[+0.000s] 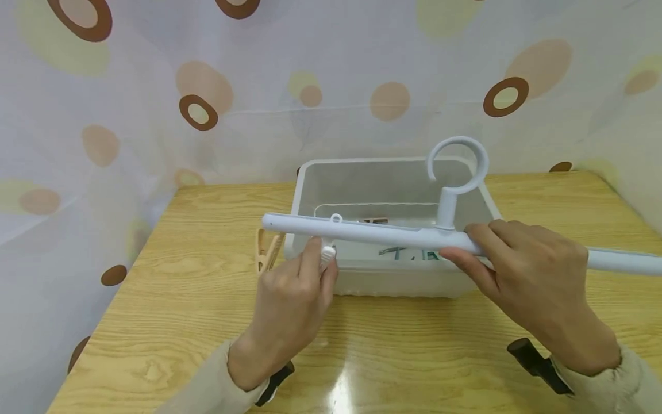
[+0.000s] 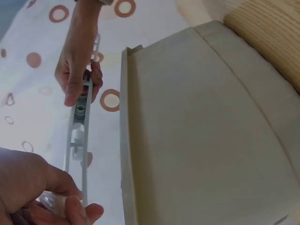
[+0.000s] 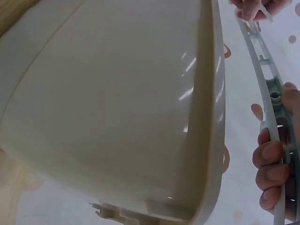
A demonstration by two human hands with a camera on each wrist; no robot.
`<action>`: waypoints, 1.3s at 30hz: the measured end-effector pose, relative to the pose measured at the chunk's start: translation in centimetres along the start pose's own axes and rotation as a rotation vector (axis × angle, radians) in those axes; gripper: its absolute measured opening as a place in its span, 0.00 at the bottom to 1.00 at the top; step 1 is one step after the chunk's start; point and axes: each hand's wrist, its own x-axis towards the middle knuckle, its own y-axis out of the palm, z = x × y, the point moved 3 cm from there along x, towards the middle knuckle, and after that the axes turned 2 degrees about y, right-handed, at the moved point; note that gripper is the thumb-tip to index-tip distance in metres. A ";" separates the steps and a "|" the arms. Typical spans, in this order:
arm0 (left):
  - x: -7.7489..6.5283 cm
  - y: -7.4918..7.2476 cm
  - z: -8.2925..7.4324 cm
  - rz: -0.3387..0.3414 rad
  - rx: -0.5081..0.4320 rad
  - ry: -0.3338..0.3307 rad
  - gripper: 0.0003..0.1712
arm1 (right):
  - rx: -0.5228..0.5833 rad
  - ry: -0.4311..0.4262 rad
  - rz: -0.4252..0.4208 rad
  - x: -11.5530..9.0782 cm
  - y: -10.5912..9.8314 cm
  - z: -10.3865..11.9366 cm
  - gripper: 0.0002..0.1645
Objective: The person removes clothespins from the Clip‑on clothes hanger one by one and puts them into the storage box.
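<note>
A long white plastic hanger with a round open hook is held over a bin. My right hand grips its bar just right of the hook, fingers wrapped round it in the right wrist view. Below the bar's left part, my left hand pinches a small white ridged piece, which looks like a clothes peg. A small white ring shows above the bar there; whether it belongs to that piece I cannot tell. The bar's hollow underside appears in the left wrist view.
The whitish plastic bin stands on a wooden table. In it lie a brown peg and several teal pieces. A beige clothes peg is at its left side. Behind hangs a spotted cloth.
</note>
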 end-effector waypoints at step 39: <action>-0.2 -3.3 1.0 0.129 -0.234 -0.082 0.07 | 0.002 -0.050 0.015 -0.2 -0.1 -1.9 0.39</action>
